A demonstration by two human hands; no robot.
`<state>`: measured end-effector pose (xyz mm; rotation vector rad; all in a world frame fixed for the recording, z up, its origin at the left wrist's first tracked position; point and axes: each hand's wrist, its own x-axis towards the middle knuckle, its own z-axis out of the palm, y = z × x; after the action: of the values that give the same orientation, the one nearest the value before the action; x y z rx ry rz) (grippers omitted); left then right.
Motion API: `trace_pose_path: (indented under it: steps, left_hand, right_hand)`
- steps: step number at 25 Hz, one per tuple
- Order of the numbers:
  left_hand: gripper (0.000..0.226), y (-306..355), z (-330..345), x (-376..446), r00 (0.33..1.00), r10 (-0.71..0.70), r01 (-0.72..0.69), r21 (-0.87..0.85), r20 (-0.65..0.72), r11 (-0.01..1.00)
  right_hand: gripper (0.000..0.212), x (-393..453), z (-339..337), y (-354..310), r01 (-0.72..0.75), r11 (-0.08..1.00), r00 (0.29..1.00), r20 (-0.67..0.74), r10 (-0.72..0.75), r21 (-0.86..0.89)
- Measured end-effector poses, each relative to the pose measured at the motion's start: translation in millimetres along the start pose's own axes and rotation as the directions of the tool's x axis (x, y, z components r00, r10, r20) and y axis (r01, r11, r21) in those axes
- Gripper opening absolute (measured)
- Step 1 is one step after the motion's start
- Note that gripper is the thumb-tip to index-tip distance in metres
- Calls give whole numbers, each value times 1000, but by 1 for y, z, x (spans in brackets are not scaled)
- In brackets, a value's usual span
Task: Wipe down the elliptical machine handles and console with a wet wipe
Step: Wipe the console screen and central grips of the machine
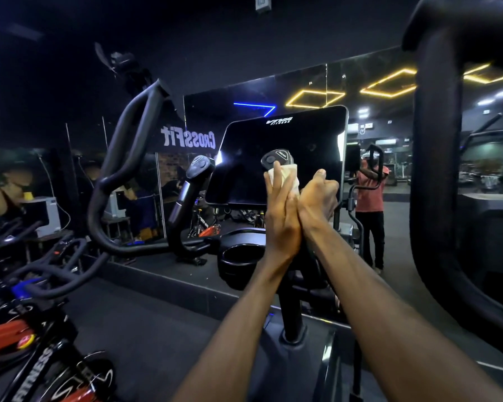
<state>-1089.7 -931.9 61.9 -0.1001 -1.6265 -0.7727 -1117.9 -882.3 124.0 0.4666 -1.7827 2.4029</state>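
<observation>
dim gym; both hands around wet wipe

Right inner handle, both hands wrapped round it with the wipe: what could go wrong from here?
The wet wipe sits just below the button cap, so moisture may get into the controls. The left hand and right hand crowd one grip beside the console screen, risking smears. The left inner handle could get skipped.
</observation>
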Motion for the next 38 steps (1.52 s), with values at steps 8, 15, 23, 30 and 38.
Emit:
trace_pose_path:
  steps: [8, 15, 23, 30, 38]
  left_hand:
    - [70, 6, 9, -35, 933, -359, 344, -243, -17, 907]
    - [69, 27, -10, 12, 669, -624, 689, -652, 404, 317]
    - [61, 25, -12, 28, 653, -649, 676, -687, 391, 266]
    - [51, -4, 15, -72, 622, -783, 670, -527, 13, 523]
    - [48, -3, 17, -97, 700, -713, 649, -380, -40, 659]
  right_hand:
    - [41, -2, -14, 42, -315, 944, 945, 127, 302, 101]
    - [33, -19, -30, 60, -300, 950, 954, 25, 299, 91]
    - [34, -20, -45, 92, -351, 935, 932, 117, 344, 44]
    - [27, -22, -58, 100, -414, 889, 903, 208, 375, 197]
    - [18, -10, -64, 100, -505, 807, 862, 233, 451, 306]
